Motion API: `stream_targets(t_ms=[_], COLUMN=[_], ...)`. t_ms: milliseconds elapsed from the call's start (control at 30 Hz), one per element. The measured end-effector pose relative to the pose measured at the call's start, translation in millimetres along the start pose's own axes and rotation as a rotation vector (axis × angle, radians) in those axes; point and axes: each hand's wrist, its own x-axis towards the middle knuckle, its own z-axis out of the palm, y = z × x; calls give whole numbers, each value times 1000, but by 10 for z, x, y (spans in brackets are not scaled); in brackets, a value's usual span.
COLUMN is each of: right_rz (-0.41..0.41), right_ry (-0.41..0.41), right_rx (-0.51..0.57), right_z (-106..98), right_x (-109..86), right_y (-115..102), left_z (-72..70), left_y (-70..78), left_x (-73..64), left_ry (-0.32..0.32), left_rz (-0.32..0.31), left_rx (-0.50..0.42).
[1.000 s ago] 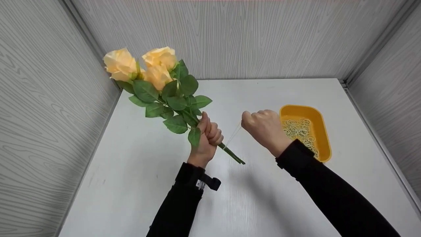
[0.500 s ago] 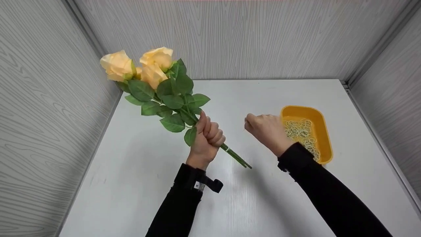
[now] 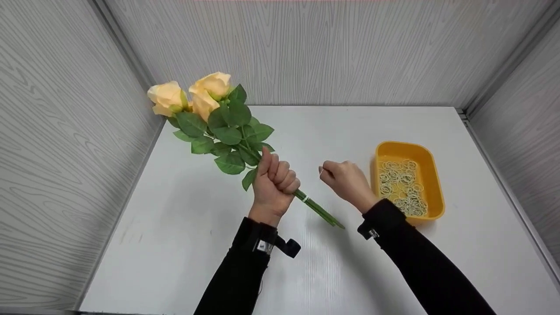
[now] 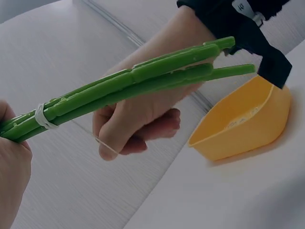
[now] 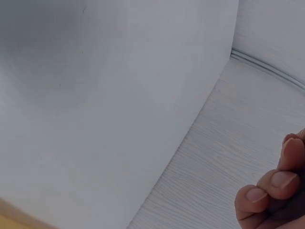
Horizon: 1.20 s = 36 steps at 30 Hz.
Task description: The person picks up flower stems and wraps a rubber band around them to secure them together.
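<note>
My left hand (image 3: pixel 273 186) grips a bunch of peach roses (image 3: pixel 229 131) by the stems, tilted with the blooms at upper left and cut ends at lower right. Just below that fist, a pale rubber band (image 4: pixel 42 117) is wound around the green stems (image 4: pixel 133 81) in the left wrist view. A thin strand of it runs behind the stems to my right hand (image 3: pixel 348 183), which pinches it at the thumb. The right hand is apart from the stems. In the right wrist view only curled fingers (image 5: pixel 255 195) show at the lower right edge.
A yellow bin (image 3: pixel 433 188) with many loose pale rubber bands (image 3: pixel 409 203) stands on the white table (image 3: pixel 175 245) to the right, just beyond my right wrist. Grey wood-grain panels (image 3: pixel 306 52) enclose the table at the back and both sides.
The right hand first shifts slightly right, then comes back left and lower, nearer the stems. The blooms dip slightly and the stem ends move right and down. The left hand keeps its grip.
</note>
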Motion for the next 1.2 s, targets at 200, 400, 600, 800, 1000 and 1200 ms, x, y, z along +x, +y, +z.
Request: stream_targets(t_ms=[200, 400, 600, 800, 1000, 1200], right_rz=[100, 267, 442, 552, 516, 451], right_ry=[-58, -72, -75, -83, -102, -108], right_rx=[257, 508, 659, 669, 634, 534], right_z=[204, 416, 607, 727, 757, 700], right_x=[-50, -142, -229, -320, -368, -385], right_y=[-15, -107, -251, -397, -525, -677], left_z=[34, 56, 57, 45, 16, -44], left_y=[-14, -55, -61, -38, -21, -16], left_x=[14, 71, 138, 161, 179, 185], left_ry=[31, 54, 100, 186, 215, 180], left_rz=[64, 180, 292, 343, 388, 420], left_rx=[-104, -162, -143, -85, -23, 48])
